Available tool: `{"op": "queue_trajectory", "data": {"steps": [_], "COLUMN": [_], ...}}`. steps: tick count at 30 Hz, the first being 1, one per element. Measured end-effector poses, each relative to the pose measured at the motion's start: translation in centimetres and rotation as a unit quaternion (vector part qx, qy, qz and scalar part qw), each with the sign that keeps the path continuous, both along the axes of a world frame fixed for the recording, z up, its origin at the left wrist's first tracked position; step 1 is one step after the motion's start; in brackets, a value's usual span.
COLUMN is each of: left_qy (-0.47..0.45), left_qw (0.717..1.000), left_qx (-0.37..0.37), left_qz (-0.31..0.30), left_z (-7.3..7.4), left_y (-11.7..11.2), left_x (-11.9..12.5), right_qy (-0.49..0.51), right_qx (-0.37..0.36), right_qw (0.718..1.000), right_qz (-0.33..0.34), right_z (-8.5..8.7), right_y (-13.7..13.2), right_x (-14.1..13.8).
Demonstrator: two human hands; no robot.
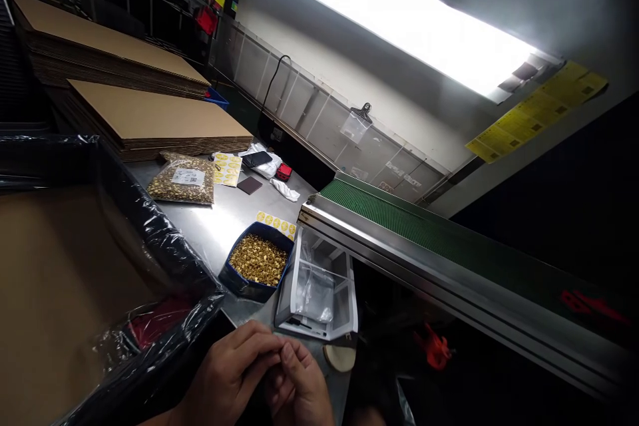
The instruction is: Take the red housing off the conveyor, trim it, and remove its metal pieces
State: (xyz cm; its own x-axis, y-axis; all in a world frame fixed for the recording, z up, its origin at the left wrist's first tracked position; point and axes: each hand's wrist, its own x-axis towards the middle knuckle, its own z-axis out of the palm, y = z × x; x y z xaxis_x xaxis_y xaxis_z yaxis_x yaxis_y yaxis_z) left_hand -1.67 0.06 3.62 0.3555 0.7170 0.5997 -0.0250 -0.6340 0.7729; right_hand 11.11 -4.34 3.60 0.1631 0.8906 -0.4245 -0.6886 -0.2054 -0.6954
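Bin (245, 287), blue — gold pieces (258, 259) inside

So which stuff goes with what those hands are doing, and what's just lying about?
Probably in use, nearest the left hand and right hand: gold-coloured pieces, blue bin, clear bags, white-rimmed tray.

Seemingly just lying about: dark phone, small red object, crumpled white piece.
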Motion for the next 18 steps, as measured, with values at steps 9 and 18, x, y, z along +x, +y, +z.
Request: {"op": "queue_trajectory", "data": {"steps": [9,18], "left_qy": [0.006,-0.002], "left_qw": [0.997,0.995], "left_qx": [0.064,0.071], "left_qz": [0.037,0.068], "left_z": [-0.43,0.01], "left_y": [-0.22,-0.09], "left_x": [-0.31,-0.4], "right_qy": [0.026,0.016], "right_qx": [0.009,0.01], "right_qw": [0.999,0.999], "right_qz": [0.047,0.04], "right_z": [0.34,0.9], "right_y": [-0.31,-0.33], "right_x": [-0.44,-0.76]}}
